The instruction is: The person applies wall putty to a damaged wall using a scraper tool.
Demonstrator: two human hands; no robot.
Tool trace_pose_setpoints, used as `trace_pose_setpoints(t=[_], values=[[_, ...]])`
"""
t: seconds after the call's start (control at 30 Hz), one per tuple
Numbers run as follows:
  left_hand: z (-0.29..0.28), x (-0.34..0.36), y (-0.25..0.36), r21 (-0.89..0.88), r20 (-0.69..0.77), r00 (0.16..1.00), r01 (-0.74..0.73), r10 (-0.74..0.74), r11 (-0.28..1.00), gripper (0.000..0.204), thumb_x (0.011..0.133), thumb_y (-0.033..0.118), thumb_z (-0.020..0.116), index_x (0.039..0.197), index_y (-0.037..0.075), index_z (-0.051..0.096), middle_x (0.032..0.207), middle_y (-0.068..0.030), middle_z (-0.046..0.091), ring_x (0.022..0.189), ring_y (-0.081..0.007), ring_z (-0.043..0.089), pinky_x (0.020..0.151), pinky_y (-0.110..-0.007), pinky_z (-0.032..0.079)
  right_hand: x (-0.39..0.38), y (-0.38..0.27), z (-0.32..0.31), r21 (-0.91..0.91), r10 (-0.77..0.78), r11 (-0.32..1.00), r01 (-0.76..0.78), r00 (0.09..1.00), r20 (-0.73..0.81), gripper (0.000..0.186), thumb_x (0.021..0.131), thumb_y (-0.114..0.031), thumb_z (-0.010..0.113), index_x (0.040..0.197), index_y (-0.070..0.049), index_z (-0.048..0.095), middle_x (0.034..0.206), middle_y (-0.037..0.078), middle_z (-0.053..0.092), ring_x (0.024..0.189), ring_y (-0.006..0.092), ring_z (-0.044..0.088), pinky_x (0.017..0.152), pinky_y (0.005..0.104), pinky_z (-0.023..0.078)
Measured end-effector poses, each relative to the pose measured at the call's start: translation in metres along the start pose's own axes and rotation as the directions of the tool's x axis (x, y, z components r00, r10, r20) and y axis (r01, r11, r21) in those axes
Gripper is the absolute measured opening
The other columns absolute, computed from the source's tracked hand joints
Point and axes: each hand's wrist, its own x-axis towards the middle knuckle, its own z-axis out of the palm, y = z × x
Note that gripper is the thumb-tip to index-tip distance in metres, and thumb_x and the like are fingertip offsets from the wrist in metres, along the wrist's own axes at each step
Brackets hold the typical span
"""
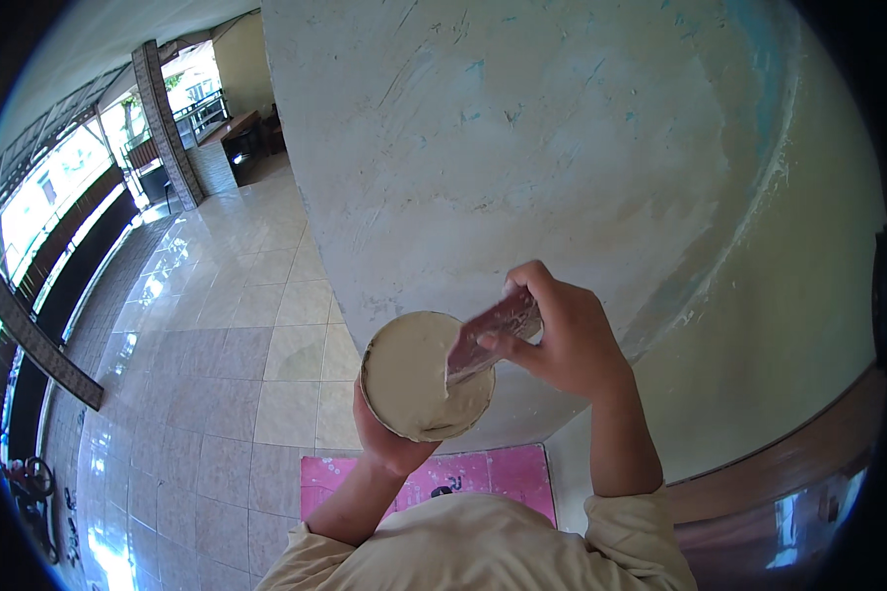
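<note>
Paste [399, 360]: fills a round tub [366, 386], gripped from below by the left hand [392, 445], maybe so it won't spill.
Scraper [485, 337]: pinched in the right hand [570, 340], edge touching the paste, thumb pressed on it, likely for steadiness.
Wall [522, 148]: patchy, just past the hands, maybe near for easy reach.
Pink sheet [517, 480]: low down by the wall, maybe to catch drips.

The floor [217, 384] is laid with glossy square tiles, pale beige towards the middle and greyer farther left, spreading from ten o'clock round to seven. At six o'clock a pink rectangular sheet [508, 481], speckled white and bearing dark marks, lies flat on it, partly hidden. Towards ten o'clock stand a patterned pillar [166, 123] and a brown-topped counter [214, 160]; at eight, near the edge, sits a dark wheeled thing [37, 480], too small to identify
</note>
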Motion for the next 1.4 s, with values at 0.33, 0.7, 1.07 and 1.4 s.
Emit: trace_pose_setpoints(t=[0.33,0.7,1.07,1.4], values=[[-0.001,0.000,-0.004,0.032,-0.047,0.999,0.009,-0.007,0.999,0.063,0.101,0.053,0.036,0.148,0.011,0.044,0.150,-0.0105,0.047,0.137,-0.0318,0.046,0.114,-0.053,0.036,0.013,0.028,0.022,-0.093,0.268,0.962,-0.257,0.954,0.132,0.055,0.089,-0.052,0.070,0.110,-0.007,0.049,0.085,0.015,0.071,0.078,0.0344,0.071,0.066,0.0439,0.054],[-0.003,0.005,-0.005,-0.048,-0.057,0.998,0.015,-0.017,0.999,0.062,0.101,0.052,0.038,0.148,0.012,0.044,0.152,-0.0104,0.045,0.139,-0.0327,0.044,0.115,-0.054,0.034,0.010,0.042,0.025,-0.083,0.334,0.942,-0.324,0.917,0.217,0.061,0.089,-0.055,0.068,0.117,-0.002,0.052,0.094,0.020,0.071,0.089,0.0367,0.071,0.077,0.0448,0.055],[-0.007,0.011,-0.008,-0.004,-0.079,0.995,0.067,-0.067,0.998,0.063,0.101,0.053,0.039,0.149,0.013,0.042,0.153,-0.0108,0.044,0.140,-0.0337,0.043,0.116,-0.055,0.033,0.003,0.051,0.011,-0.024,0.331,0.943,-0.332,0.928,0.174,0.052,0.094,-0.048,0.067,0.109,-0.001,0.049,0.087,0.022,0.069,0.083,0.0381,0.070,0.072,0.0444,0.053],[-0.009,0.018,-0.016,-0.038,-0.058,0.993,0.102,-0.104,0.994,0.066,0.099,0.055,0.040,0.150,0.014,0.041,0.154,-0.0112,0.043,0.141,-0.0346,0.041,0.116,-0.056,0.032,-0.012,0.072,0.011,0.047,0.355,0.931,-0.363,0.926,0.126,0.055,0.094,-0.049,0.066,0.110,-0.001,0.045,0.086,0.024,0.068,0.085,0.0394,0.070,0.071,0.0439,0.053]])
